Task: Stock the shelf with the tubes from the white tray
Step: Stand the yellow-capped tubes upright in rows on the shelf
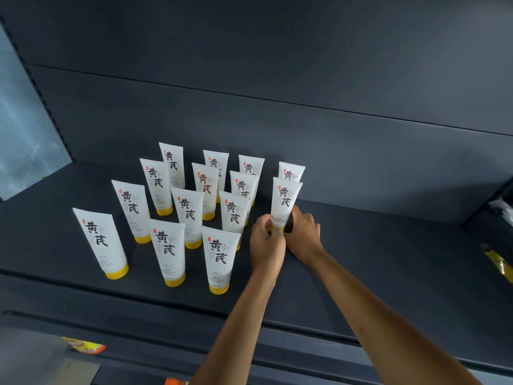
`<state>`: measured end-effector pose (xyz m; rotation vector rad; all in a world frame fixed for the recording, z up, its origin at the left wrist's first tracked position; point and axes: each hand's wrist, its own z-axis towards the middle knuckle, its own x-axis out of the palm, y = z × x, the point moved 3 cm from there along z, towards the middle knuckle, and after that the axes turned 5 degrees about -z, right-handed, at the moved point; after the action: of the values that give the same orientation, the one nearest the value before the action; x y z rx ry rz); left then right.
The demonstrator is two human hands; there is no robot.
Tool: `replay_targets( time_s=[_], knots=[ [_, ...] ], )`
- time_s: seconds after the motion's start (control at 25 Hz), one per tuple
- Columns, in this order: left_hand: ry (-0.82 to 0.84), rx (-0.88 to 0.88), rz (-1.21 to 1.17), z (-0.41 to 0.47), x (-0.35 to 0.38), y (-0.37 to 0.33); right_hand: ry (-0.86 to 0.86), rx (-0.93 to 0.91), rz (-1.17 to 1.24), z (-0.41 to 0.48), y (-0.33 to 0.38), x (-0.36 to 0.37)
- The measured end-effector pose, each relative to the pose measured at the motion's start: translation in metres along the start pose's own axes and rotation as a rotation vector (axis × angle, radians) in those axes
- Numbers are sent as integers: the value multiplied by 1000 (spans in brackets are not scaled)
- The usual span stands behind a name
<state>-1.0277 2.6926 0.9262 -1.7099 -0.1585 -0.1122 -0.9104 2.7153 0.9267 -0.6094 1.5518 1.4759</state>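
Observation:
Several white tubes with yellow caps and black lettering stand cap-down in rows on the dark shelf (361, 259). One more tube (286, 200) stands upright at the right end of the group, in front of the rearmost right tube (291, 171). My left hand (266, 243) and my right hand (302, 234) both hold its lower end, fingers curled round it from either side; its cap is hidden by them. The white tray is out of view.
The shelf's dark back panel (305, 79) rises behind the tubes. Bare shelf surface lies to the right of my hands. The front lip (138, 295) runs across below the front row. Yellow packaging (497, 259) shows at the right edge, orange packaging (83, 344) at lower left.

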Motion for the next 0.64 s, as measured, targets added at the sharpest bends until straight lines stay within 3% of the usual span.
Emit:
replay_targets(
  time_s=[0.44, 0.64],
  knots=[
    [23, 121, 28, -74, -14, 9, -72, -58, -12, -86, -29, -39],
    [140, 257, 63, -146, -9, 17, -175, -53, -22, -166, -75, -74]
  ],
)
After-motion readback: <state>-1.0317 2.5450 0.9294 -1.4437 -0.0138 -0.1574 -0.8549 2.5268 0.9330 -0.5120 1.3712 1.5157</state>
